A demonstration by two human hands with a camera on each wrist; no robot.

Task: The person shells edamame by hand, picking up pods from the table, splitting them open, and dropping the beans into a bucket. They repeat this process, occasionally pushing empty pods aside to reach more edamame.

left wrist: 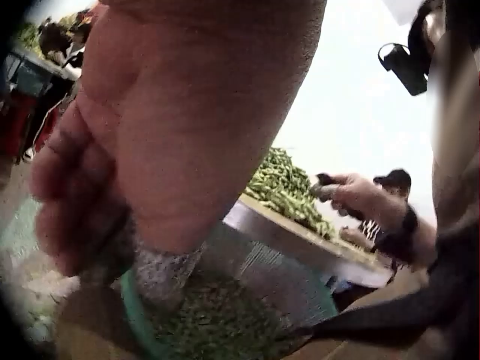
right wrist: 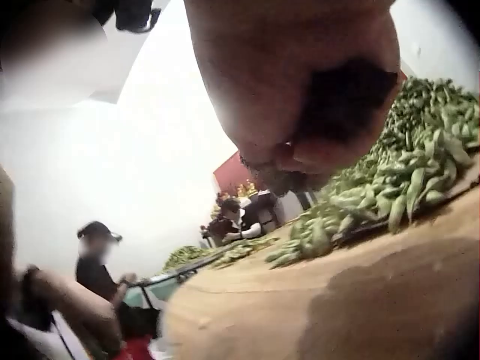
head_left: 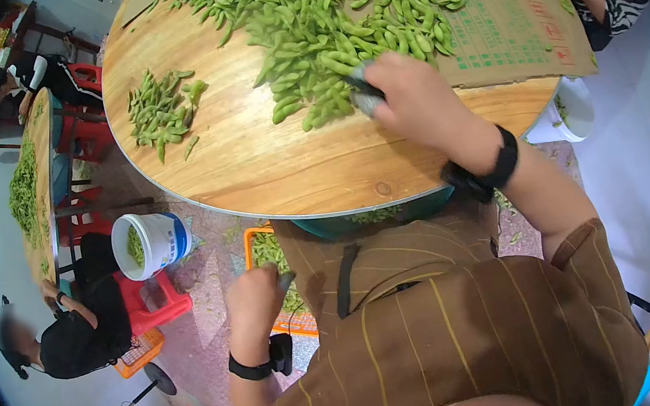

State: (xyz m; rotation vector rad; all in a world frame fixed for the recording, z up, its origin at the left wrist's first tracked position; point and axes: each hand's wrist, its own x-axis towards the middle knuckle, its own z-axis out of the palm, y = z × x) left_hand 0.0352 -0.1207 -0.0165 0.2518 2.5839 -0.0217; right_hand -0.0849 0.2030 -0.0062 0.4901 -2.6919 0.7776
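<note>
My right hand [head_left: 418, 96] is low at the near edge of the green pods [head_left: 323, 63] on the round wooden table [head_left: 271, 169]. Its fingers are bent, with grey coverings near the tips; a dark patch lies against them in the right wrist view, and whether it is held or worn cannot be told. My left hand [head_left: 255, 298] is below the table edge, beside my lap, fingers loosely curled and nothing visible in them. Its thumb [left wrist: 165, 274] wears a grey wrap. Under it in the left wrist view is a green-rimmed basin [left wrist: 135, 311] containing small green pieces.
A smaller pod pile [head_left: 157, 110] lies at the table's left. Flattened cardboard [head_left: 508, 31] is under the right-hand pods. White buckets [head_left: 154, 246] stand left and right below the table, and an orange crate [head_left: 249, 250] stands beneath its near edge. Other people sit around.
</note>
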